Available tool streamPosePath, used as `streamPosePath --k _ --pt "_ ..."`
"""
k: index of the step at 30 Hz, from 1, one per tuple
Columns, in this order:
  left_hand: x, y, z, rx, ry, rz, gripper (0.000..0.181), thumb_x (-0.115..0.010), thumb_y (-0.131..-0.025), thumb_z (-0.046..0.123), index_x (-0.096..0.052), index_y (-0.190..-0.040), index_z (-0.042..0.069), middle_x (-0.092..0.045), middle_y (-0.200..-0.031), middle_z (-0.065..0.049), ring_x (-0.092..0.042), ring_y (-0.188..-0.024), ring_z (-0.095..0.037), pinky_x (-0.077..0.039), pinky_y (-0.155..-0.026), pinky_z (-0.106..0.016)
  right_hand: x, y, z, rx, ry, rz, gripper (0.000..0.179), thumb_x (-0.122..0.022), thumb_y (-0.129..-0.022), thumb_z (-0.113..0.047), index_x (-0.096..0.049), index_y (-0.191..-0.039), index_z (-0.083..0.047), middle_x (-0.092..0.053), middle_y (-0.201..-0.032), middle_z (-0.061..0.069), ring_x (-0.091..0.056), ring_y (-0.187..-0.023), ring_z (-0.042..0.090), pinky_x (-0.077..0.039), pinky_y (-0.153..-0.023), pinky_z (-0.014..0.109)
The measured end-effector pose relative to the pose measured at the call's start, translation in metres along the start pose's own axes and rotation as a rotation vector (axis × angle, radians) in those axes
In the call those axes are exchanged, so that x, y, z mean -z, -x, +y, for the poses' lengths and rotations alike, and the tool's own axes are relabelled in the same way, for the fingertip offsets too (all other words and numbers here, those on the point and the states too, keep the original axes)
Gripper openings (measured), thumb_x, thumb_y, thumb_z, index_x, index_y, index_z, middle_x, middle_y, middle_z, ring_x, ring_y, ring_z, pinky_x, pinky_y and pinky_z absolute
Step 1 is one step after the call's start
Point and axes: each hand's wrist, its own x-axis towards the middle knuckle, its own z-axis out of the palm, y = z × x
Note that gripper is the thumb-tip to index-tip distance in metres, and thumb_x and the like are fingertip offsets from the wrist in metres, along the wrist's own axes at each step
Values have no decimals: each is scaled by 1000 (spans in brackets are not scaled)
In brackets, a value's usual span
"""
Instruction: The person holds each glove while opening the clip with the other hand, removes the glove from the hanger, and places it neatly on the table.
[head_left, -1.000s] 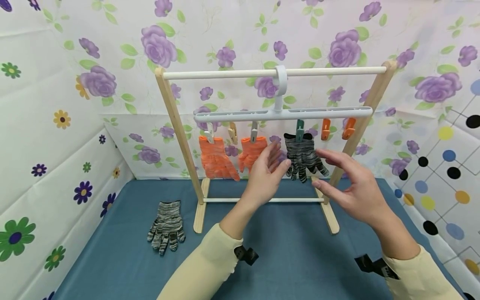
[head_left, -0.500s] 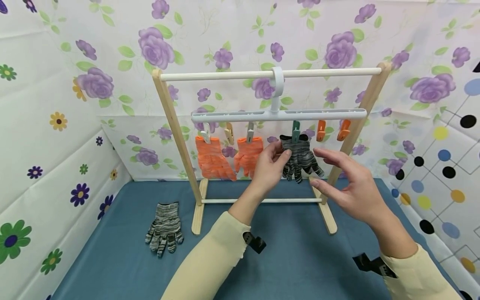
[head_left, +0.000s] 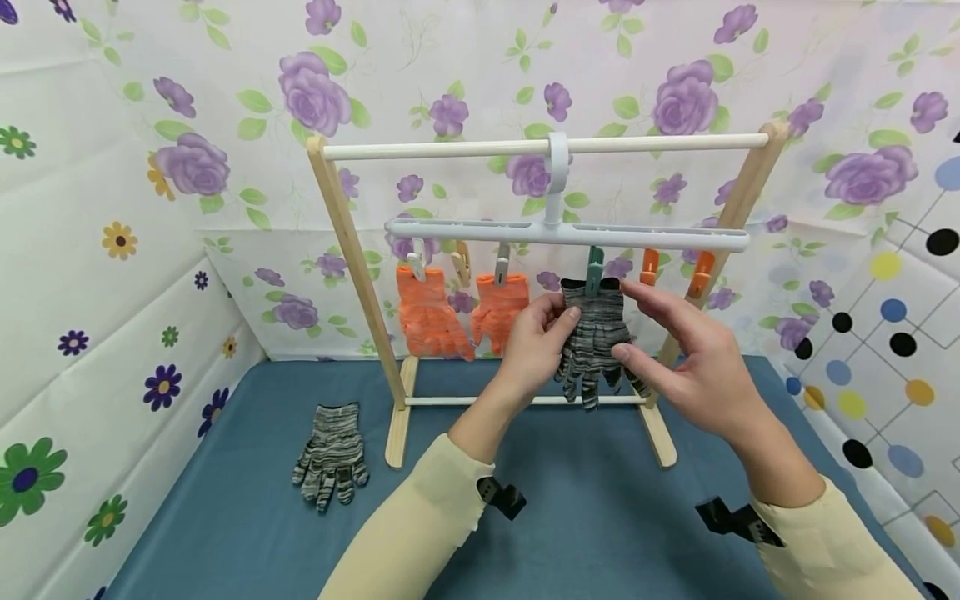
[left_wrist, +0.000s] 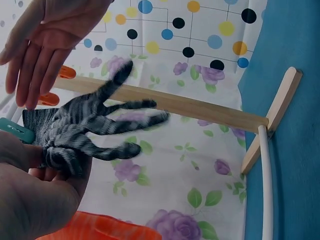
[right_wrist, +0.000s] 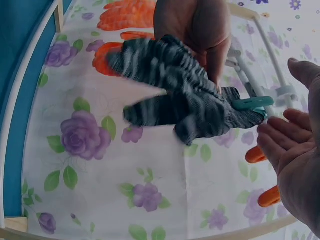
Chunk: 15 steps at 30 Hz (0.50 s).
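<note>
A black-and-grey striped knit glove (head_left: 592, 333) hangs fingers-down from a green clothespin (head_left: 595, 272) on the white hanger (head_left: 487, 230). My left hand (head_left: 531, 354) pinches the glove's left edge between thumb and fingers; the left wrist view shows the thumb on this side of the fabric and fingers behind it. My right hand (head_left: 693, 362) is at the glove's right side, fingers extended, thumb overlapping its edge in the head view. In the right wrist view, that hand's fingertips (right_wrist: 267, 131) lie right by the cuff and clothespin. The glove's fingers look blurred in both wrist views.
Two orange gloves (head_left: 426, 317) hang left, clipped by pale clothespins, with a tan clothespin (head_left: 461, 265) between them. Orange clothespins (head_left: 649, 267) hang right. A wooden rack (head_left: 347, 250) carries the hanger. Another striped glove (head_left: 330, 457) lies on the blue cloth (head_left: 585, 517) at left.
My left hand has closed from beside the striped glove onto its left edge. The glove now hangs nearer and lower, the hanger's right end has swung forward, and my right hand has shifted slightly left.
</note>
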Motion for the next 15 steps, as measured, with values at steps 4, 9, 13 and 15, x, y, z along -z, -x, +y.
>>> streamPosePath --k 4,9,13,15 --pt "0 4 3 3 10 -13 26 -58 -112 17 -63 -130 -1 -63 -106 -8 -58 -90 -15 -49 -78 -26 -3 -3 -3 -19 -6 21 83 -87 -84 5 -51 -158 -8 -54 -157 9 -53 -142 31 -39 -115 22" --pt "1 8 5 -6 21 -28 22 -58 -112 17 -63 -123 -2 -58 -97 -5 -52 -83 -15 -44 -73 -27 -11 -7 -7 -114 21 -19 79 -80 -97 -13 -39 -165 -13 -43 -166 9 -45 -149 33 -39 -119 37" --pt "2 10 5 -21 31 -45 20 -57 -113 16 -62 -120 -2 -56 -94 -4 -49 -80 -15 -41 -71 -27 -22 -16 -13 -214 7 -35 74 -67 -108 -26 -29 -169 -11 -32 -171 10 -35 -155 30 -34 -120 54" --pt "2 11 5 -24 45 -54 21 -56 -113 16 -62 -122 -2 -57 -95 -5 -51 -81 -15 -43 -71 -27 -28 -22 -16 -247 -32 -9 71 -62 -110 -28 -27 -168 -7 -31 -171 12 -32 -156 28 -33 -121 55"
